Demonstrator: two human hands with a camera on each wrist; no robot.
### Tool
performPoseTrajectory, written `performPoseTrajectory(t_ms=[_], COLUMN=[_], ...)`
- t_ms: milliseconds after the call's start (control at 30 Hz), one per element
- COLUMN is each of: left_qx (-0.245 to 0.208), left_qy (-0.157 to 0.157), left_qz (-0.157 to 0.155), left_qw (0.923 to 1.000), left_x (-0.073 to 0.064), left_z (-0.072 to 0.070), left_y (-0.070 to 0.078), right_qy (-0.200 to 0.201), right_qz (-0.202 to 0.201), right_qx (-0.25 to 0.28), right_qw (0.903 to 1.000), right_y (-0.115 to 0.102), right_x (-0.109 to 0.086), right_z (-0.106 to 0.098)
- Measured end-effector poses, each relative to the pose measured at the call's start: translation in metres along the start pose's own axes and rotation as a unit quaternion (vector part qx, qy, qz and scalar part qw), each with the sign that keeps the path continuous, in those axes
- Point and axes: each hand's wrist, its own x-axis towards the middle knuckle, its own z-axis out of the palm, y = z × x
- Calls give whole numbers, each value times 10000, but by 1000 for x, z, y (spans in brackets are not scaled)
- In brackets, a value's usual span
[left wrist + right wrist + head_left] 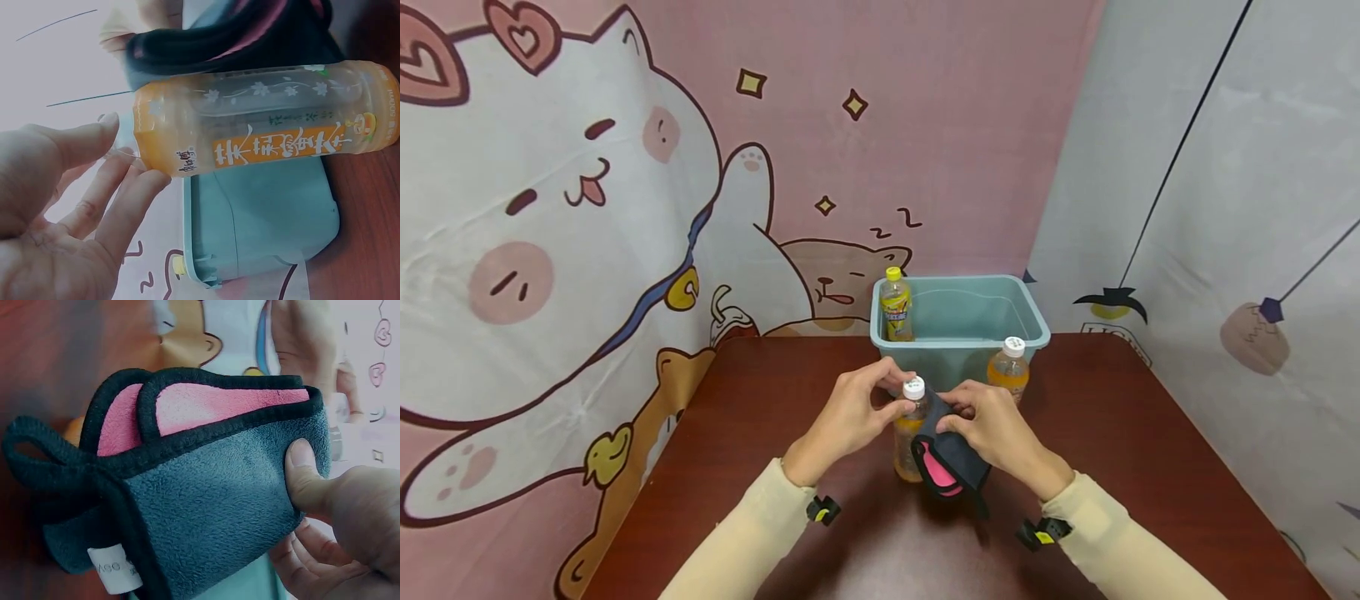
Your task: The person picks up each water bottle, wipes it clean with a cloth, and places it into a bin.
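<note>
An orange-labelled plastic bottle (907, 450) stands upright between the two hands, just to the right of the left hand (856, 410) and below its fingertips; that hand is nearly closed, thumb and fingers pinching the neck just at the white cap (914, 388). Against the bottle's other side hangs a folded dark grey plush cloth (961, 457) with a pink face and black edging, its upper end pinched between the thumb and fingers of the right hand (994, 423); a loop and a white tag (115, 569) hang at the end away from that grip. Just beyond the right hand, partly hidden by it, is a second white-capped bottle (1008, 372). Farther out from both hands, on the reddish-brown surface (760, 387), sits a light teal bin (951, 363), a yellow-capped bottle (897, 312) upright at its left end.
</note>
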Motion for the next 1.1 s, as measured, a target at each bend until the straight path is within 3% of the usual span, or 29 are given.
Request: performPoseTrajectory(t_ms=[433, 667, 1100], left_qx=[64, 68, 61], left_qy=[-38, -117, -98], left_qz=[-81, -97, 22], left_qw=[9999, 9999, 9999], left_x=[1, 1, 5], left_z=[-2, 0, 1], left_y=[0, 0, 1], right_qy=[-714, -1426, -1211], right_qz=[-271, -40, 164], right_qx=[-390, -383, -158], right_qw=[9963, 9890, 9924], right_y=[34, 44, 53], right_x=[-17, -21, -24], right_z=[48, 61, 60])
